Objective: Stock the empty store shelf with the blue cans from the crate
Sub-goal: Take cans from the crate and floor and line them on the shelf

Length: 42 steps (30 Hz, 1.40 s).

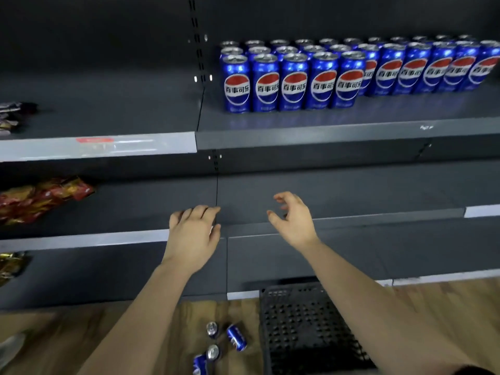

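Floor, nearest me: four loose cans [236,336] on the wood floor [81,342], just left of the crate [305,328]. One plainly lies on its side, long axis running up-left to down-right; the others show their tops.
Crate: black, perforated, standing on the floor; I can make out no cans inside from here.
Left hand [193,234]: empty, fingers relaxed, over the lip of the bare lower shelf [351,220].
Right hand [293,220]: empty too, fingers loosely spread near the same lip.
Far left: snack packets [40,196].
Top shelf, farthest: stocked cans [295,82] upright in rows, labels forward, front row unfilled at right.
Next reach, my call: down and back toward me. The loose cans lie between my forearms, closer to the left, so that hand is nearer.
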Motion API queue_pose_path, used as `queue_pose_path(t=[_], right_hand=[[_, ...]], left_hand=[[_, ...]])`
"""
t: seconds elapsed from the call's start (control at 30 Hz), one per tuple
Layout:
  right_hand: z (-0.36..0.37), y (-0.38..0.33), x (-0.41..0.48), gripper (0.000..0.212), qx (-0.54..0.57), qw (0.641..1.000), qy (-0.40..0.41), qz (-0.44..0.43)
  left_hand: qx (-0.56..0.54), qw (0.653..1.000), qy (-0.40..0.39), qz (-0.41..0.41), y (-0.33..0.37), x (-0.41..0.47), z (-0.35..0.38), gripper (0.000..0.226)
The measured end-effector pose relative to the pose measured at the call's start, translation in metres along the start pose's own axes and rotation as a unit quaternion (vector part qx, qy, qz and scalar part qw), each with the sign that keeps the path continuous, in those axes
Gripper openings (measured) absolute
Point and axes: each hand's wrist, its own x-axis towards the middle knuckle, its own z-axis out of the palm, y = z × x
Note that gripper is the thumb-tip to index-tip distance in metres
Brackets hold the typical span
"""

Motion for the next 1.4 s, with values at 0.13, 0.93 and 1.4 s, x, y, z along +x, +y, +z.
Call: queue_pose_path(t=[0.13, 0.93, 1.4], right_hand=[[0.043, 0.019, -0.024, 0.042, -0.029, 0.996, -0.053, 0.062], [0.377, 0.357, -0.130, 0.060, -0.113, 0.947, -0.244, 0.177], [0.511, 0.477, -0.146, 0.066, -0.149, 0.930, -0.279, 0.188]], left_hand=[[0.007, 1.000, -0.019, 0.003, -0.026, -0.023, 0.024, 0.033], [0.001, 0.992, -0.101, -0.072, -0.137, -0.191, 0.430, 0.035], [0.005, 0.987, -0.114, -0.115, -0.180, -0.265, 0.595, 0.042]])
